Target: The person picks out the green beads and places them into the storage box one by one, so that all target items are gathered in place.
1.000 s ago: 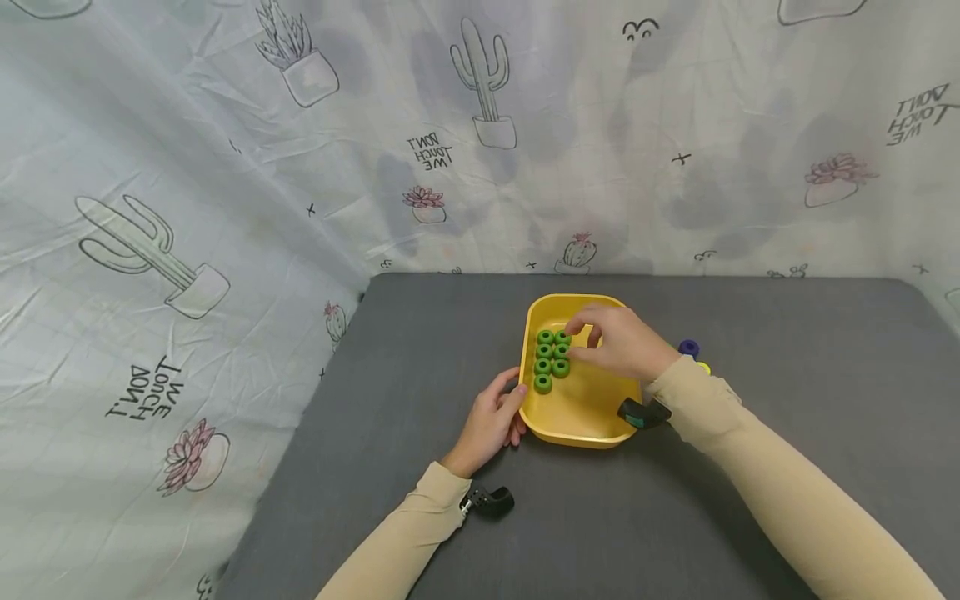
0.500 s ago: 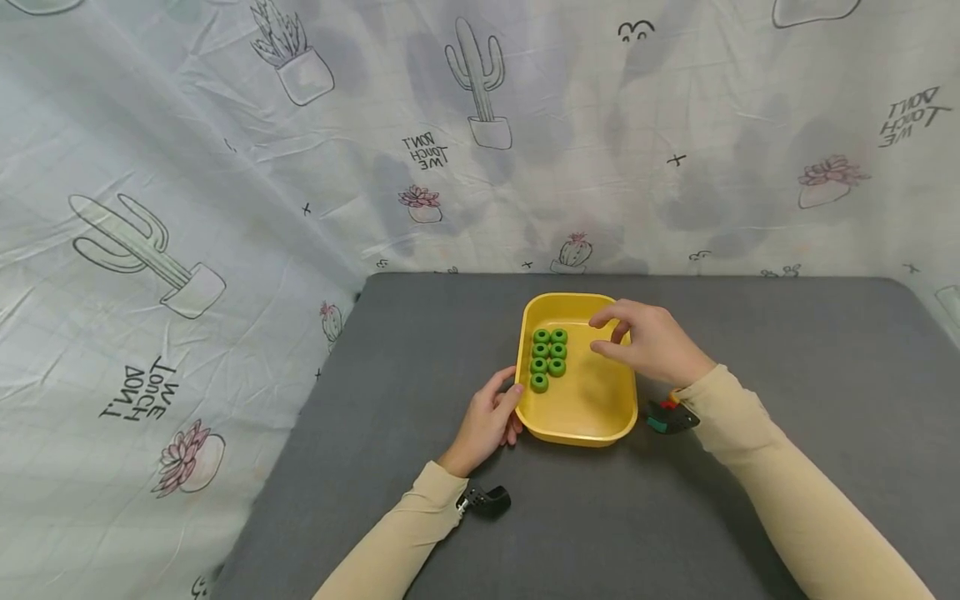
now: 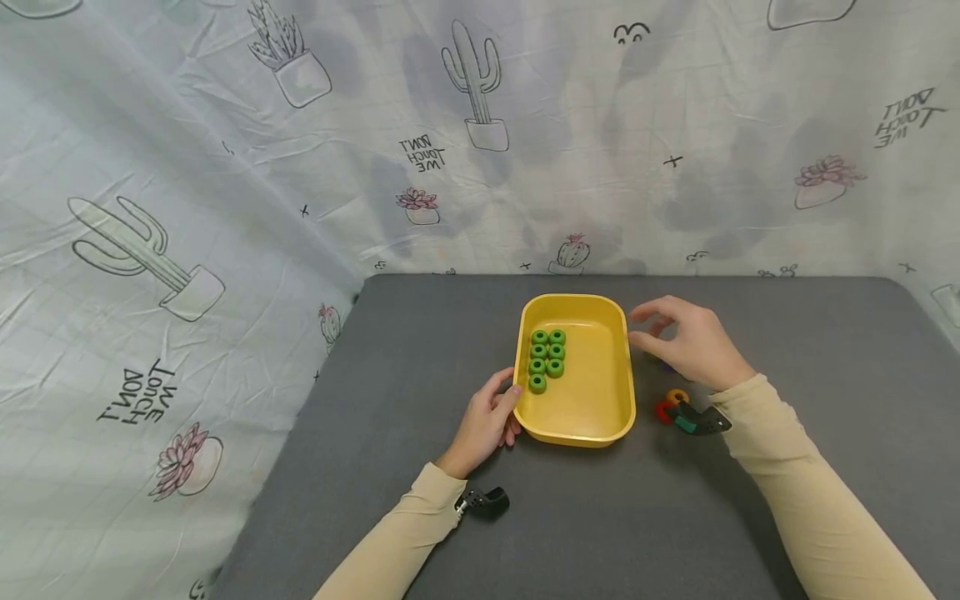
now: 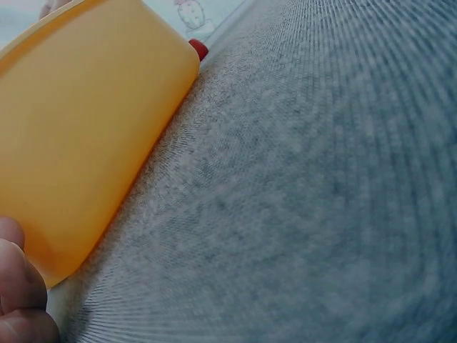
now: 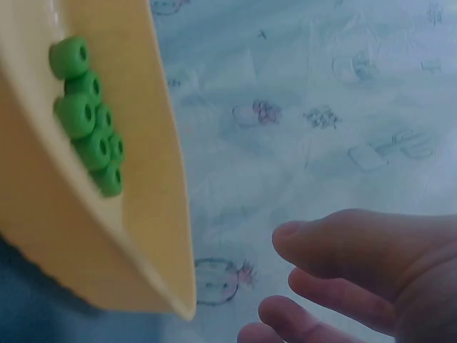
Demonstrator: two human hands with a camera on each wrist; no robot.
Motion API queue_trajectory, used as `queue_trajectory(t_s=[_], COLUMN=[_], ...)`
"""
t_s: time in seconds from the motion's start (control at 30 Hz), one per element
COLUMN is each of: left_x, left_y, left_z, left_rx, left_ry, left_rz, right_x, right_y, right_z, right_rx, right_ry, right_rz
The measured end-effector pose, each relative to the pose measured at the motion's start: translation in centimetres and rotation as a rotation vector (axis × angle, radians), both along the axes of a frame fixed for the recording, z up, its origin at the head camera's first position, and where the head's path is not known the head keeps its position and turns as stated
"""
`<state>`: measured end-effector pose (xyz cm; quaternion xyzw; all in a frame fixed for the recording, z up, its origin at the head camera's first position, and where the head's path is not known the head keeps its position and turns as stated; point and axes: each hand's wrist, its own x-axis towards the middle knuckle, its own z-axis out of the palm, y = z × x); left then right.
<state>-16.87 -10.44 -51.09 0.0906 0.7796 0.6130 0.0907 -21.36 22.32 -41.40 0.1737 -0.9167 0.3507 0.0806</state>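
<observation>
A yellow tray [image 3: 581, 427] stands on the dark grey table. Along its left side, several green beads [image 3: 555, 367] with centre holes sit in two columns; the right wrist view shows these green beads [image 5: 93, 148] beyond the near wall. My left hand [image 3: 483, 425] holds the tray's left edge, thumb at the rim and curled fingers against the outer wall. Just right of the tray, my right hand [image 3: 690, 340] hovers with fingers loosely bent and apart, nothing between them. Under it a blue bead [image 3: 667, 367] is mostly hidden.
An orange bead [image 3: 677, 396] and a red bead [image 3: 663, 411] lie right of the tray, partly covered by the right wrist's camera [image 3: 701, 421]. A cactus-print curtain [image 3: 480, 208] hangs behind the table [image 3: 420, 333] and along its left.
My right hand has moved right, from above the green beads to outside the tray's right rim. The orange and red beads have come into view. The left hand stays at the tray.
</observation>
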Motion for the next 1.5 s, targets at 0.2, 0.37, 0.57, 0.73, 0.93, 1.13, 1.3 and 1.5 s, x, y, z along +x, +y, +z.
queue_trajectory(t_s=[0.2, 0.37, 0.57, 0.73, 0.93, 1.13, 1.3, 1.5], left_x=[0.1, 0.0, 0.0, 0.0, -0.1, 0.0, 0.0, -0.1], left_y=[-0.1, 0.0, 0.0, -0.1, -0.1, 0.0, 0.0, -0.1], left_z=[0.0, -0.1, -0.1, -0.1, -0.1, 0.0, 0.0, 0.0], left_rx=[0.002, 0.007, -0.001, -0.009, -0.006, -0.011, -0.015, -0.009], left_ry=[-0.001, 0.001, 0.008, 0.011, 0.016, 0.013, 0.01, 0.011], left_rz=[0.004, 0.004, 0.003, -0.004, -0.014, -0.006, -0.006, -0.011], right_x=[-0.3, -0.6, -0.9, -1.5, -2.0, -2.3, -2.5, -2.5], right_y=[0.8, 1.4, 1.9, 2.2, 2.5, 2.5, 2.4, 2.2], right_z=[-1.2, -2.1, -3.1, -3.8, -4.9, -5.8, -6.2, -6.6], right_rx=[-0.005, 0.009, 0.043, 0.086, 0.127, 0.18, 0.205, 0.234], right_ry=[0.002, 0.004, -0.031, -0.101, -0.149, -0.141, -0.132, -0.119], right_rz=[-0.023, -0.038, -0.06, -0.055, -0.044, -0.04, -0.034, -0.018])
